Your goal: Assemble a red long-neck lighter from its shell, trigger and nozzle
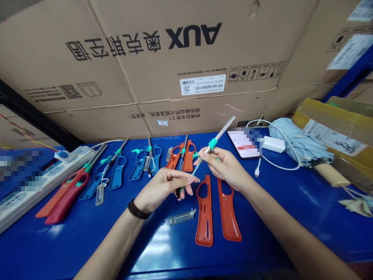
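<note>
My right hand (223, 165) pinches a metal lighter tube (225, 129) just below its green collar, with the tip pointing up and to the right. Between thumb and fingers, my left hand (170, 182) grips the thin green gas hose (197, 167) that runs down from the tube. A small black part (178, 193) shows under the left fingers, mostly hidden. Below my hands lie two orange lighter shell halves, the left one (204, 217) and the right one (229, 214), inner sides up. A clear fuel tank (182, 217) lies left of them.
Behind stand disassembled lighters with blue shells (117, 173) and orange shells (190, 155). Two closed red lighters (67, 190) lie beside a white power strip (46, 177). A phone (244, 144), white charger (273, 144) and folded umbrella (300, 142) are right. A large carton (116, 77) forms the back.
</note>
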A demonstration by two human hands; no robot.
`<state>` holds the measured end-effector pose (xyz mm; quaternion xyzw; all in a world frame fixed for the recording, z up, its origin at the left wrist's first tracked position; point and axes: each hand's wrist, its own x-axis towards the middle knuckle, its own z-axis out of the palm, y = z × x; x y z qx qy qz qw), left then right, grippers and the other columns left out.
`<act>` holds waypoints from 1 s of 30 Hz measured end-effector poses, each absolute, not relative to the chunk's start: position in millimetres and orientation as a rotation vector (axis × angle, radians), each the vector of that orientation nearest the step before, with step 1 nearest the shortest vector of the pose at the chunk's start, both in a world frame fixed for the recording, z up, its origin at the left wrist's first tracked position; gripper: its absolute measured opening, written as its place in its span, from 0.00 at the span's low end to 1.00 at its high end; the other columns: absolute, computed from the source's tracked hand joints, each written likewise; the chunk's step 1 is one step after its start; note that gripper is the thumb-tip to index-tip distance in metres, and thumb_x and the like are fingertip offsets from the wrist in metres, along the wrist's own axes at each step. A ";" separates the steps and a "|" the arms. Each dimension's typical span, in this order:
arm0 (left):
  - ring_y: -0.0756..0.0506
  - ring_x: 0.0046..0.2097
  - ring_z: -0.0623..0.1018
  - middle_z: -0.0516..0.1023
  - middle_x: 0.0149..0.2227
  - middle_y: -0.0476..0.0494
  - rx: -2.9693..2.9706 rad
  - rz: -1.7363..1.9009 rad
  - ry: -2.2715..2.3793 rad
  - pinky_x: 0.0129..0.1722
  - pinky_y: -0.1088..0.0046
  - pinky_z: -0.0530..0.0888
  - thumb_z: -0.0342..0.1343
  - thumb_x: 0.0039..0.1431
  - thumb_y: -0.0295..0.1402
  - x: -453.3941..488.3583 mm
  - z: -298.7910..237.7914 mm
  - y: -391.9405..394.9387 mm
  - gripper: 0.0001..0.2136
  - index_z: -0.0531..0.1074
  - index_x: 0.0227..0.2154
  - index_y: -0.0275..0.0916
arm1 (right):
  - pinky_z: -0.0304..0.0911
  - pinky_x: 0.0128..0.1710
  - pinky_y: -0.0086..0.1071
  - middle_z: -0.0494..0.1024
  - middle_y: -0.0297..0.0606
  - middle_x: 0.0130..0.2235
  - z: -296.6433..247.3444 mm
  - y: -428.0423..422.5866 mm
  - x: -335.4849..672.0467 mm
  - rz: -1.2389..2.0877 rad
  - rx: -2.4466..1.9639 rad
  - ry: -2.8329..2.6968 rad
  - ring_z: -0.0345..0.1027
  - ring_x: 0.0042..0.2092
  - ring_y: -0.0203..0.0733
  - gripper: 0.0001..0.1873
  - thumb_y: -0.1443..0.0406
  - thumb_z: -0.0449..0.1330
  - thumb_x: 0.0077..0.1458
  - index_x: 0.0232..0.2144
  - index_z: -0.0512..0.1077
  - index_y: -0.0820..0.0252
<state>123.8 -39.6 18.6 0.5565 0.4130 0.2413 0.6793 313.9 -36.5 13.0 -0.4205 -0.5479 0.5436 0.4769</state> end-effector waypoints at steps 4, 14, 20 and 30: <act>0.56 0.17 0.66 0.70 0.15 0.52 1.232 0.520 0.970 0.16 0.83 0.62 0.61 0.50 0.41 125.9 20.6 -40.5 0.13 0.78 0.32 0.34 | 0.36 0.13 0.26 0.56 0.20 0.13 12.7 -37.4 312.5 1.320 -1.053 -1.353 0.41 0.14 0.26 0.13 0.57 0.57 0.55 0.33 0.70 0.61; 0.58 0.14 0.59 0.61 0.11 0.57 1.426 0.572 1.011 0.13 0.84 0.56 0.58 0.51 0.45 127.3 18.9 -41.6 0.16 0.77 0.32 0.36 | 0.32 0.14 0.28 0.72 0.29 0.19 4.9 -33.8 312.1 1.512 -1.008 -1.271 0.39 0.13 0.24 0.15 0.55 0.56 0.55 0.29 0.72 0.62; 0.57 0.12 0.60 0.63 0.11 0.56 1.368 0.534 0.952 0.13 0.84 0.60 0.56 0.53 0.46 126.8 19.7 -43.6 0.18 0.77 0.36 0.34 | 0.31 0.14 0.29 0.80 0.38 0.35 6.8 -34.6 309.2 1.548 -0.959 -1.193 0.42 0.13 0.21 0.17 0.54 0.56 0.55 0.25 0.70 0.61; 0.52 0.23 0.73 0.77 0.24 0.46 1.562 0.494 0.868 0.20 0.79 0.71 0.50 0.58 0.46 133.0 14.2 -42.4 0.19 0.76 0.27 0.34 | 0.37 0.13 0.25 0.78 0.33 0.26 3.1 -35.3 307.4 1.656 -0.884 -1.130 0.41 0.12 0.21 0.16 0.54 0.56 0.55 0.28 0.70 0.62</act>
